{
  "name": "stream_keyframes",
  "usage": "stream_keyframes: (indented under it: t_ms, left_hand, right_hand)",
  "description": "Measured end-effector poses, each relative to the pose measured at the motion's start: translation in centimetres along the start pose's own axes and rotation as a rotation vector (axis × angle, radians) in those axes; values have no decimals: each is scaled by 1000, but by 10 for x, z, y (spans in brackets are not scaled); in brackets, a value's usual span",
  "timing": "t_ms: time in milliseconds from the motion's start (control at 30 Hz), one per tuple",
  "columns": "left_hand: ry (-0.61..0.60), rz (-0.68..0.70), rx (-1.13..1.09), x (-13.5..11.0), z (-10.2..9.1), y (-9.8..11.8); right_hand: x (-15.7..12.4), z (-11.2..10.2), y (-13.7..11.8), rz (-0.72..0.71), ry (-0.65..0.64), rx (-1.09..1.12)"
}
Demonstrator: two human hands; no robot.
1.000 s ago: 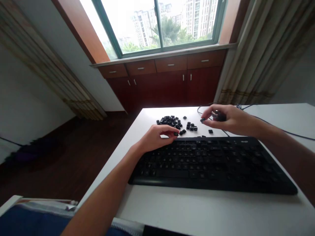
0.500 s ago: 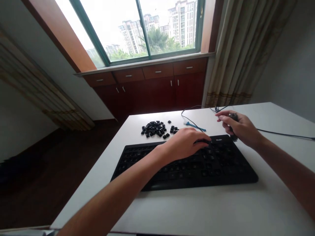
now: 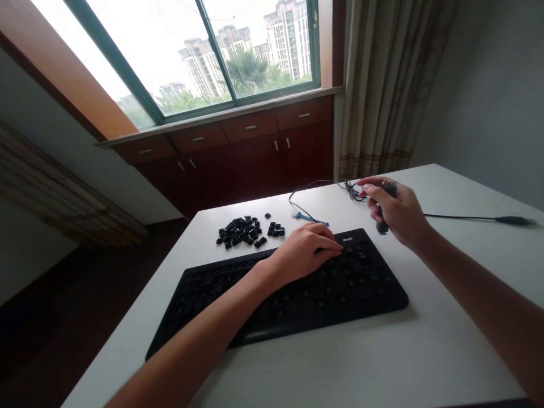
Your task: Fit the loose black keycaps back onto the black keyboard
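A black keyboard (image 3: 361,283) lies at a slant on the white table, its key switches showing as dark rows. Across its top edge reaches my left hand (image 3: 304,252), with fingertips pressed together near the upper right keys. Whatever those fingers pinch is too small or hidden to make out. Beyond the keyboard's right corner, my right hand (image 3: 402,209) is wrapped round a short dark tool (image 3: 383,227), held upright above the table. Its lower end points down and touches nothing I can see. Loose black keycaps (image 3: 240,231) are heaped behind the keyboard.
A smaller cluster of keycaps (image 3: 276,229) lies right of the heap. Behind my left hand is a blue tool (image 3: 312,218) near a thin cable (image 3: 293,195), coiled farther right. Another black cord (image 3: 463,216) runs along the right side. The table's left edge borders dark floor.
The view has swung right, so the scene sits farther left. My left fingers have come together over the keyboard. My right hand still grips the dark tool, now farther from the keyboard's corner.
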State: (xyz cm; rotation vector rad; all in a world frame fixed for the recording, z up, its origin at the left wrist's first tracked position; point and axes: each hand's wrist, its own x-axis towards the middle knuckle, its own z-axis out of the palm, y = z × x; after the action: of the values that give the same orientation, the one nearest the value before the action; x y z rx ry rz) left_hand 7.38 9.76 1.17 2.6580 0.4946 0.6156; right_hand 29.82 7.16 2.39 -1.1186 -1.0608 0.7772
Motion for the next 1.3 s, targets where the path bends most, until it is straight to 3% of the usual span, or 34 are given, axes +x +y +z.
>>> stream_keyframes:
  t_ms: [233,500,667,967,1133,1300]
  left_hand:
    - [93,-56,-32,-3,4,3]
    - [87,-8,7,-9,4,8]
    - [164,-14,39,-12,11,9]
    - [79,-4,33,-12,10,10]
    - [71,1,34,-12,0,15]
    - [149,-71,149,-31,-32,15]
  right_hand:
    - [-4,4,-2,-10,-28,-15]
    - [-6,9,-2,29,-34,22]
    - [-7,12,0,32,-43,56]
    - [-13,19,3,34,-57,211]
    - [-22,29,4,19,-109,310]
    - [-32,37,0,29,-92,245]
